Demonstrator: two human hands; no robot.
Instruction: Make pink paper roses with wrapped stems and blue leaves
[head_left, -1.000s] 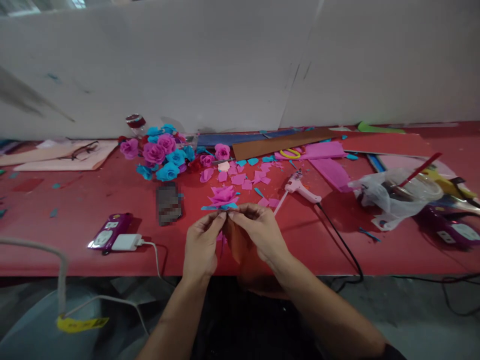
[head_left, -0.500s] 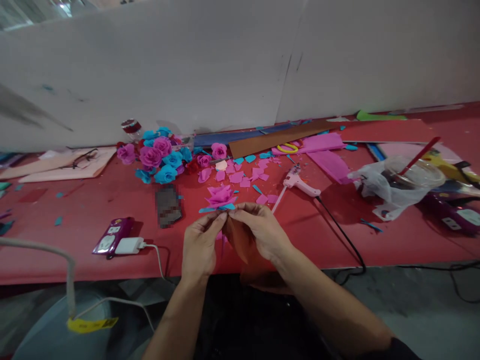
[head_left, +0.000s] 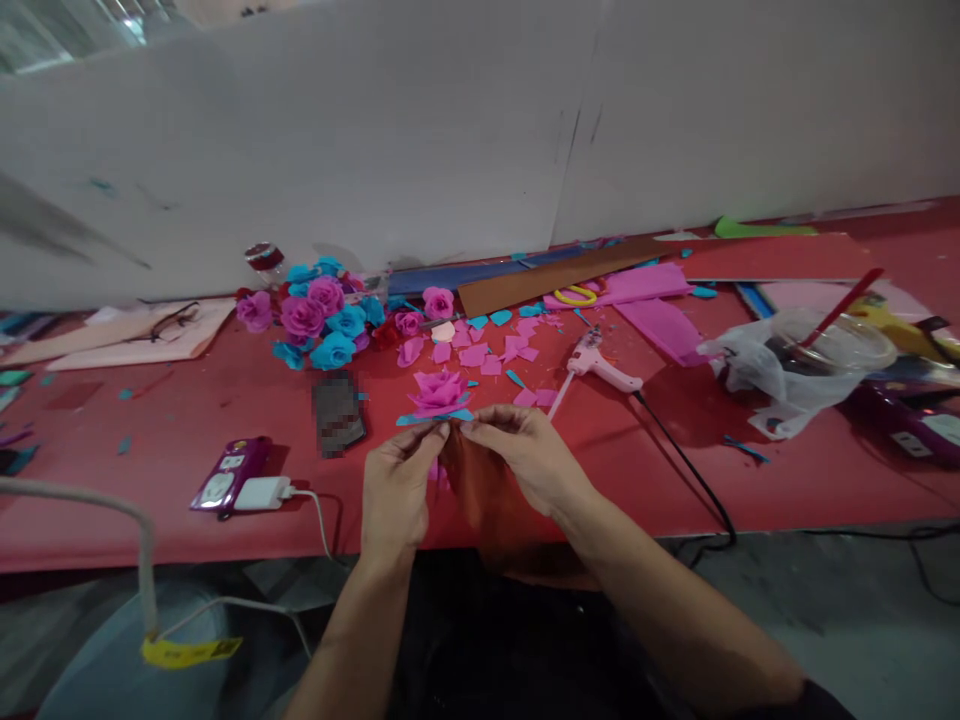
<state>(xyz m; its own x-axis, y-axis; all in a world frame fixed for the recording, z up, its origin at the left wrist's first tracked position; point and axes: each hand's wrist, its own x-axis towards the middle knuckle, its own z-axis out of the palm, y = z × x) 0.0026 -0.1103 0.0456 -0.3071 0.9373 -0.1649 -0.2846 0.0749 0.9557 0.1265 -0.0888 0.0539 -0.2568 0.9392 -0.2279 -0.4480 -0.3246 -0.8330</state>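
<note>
A pink paper flower (head_left: 439, 393) with blue leaf-like strips (head_left: 412, 419) under its petals stands upright between my hands, above the table's front part. My left hand (head_left: 397, 480) pinches at the flower's base from the left, thumb against fingers. From the right, my right hand (head_left: 525, 450) pinches the same base, its fingertips by the right blue strip. A sheet of orange-brown material (head_left: 487, 490) hangs below the fingertips towards my lap. The fingers hide the flower's stem end. Pink and blue paper pieces (head_left: 472, 355) lie scattered behind the flower.
A pink glue gun (head_left: 607, 371) lies right of my hands, its black cord running over the edge. Finished paper flowers (head_left: 322, 310) are bunched at the back left. A phone (head_left: 339, 412), a purple power strip (head_left: 232, 475), yellow-handled scissors (head_left: 575, 296) and a plastic bowl (head_left: 840, 342) are around.
Both hands have drawn slightly apart at the flower's base, which they still pinch. The flower has turned a little, and the view has shifted slightly.
</note>
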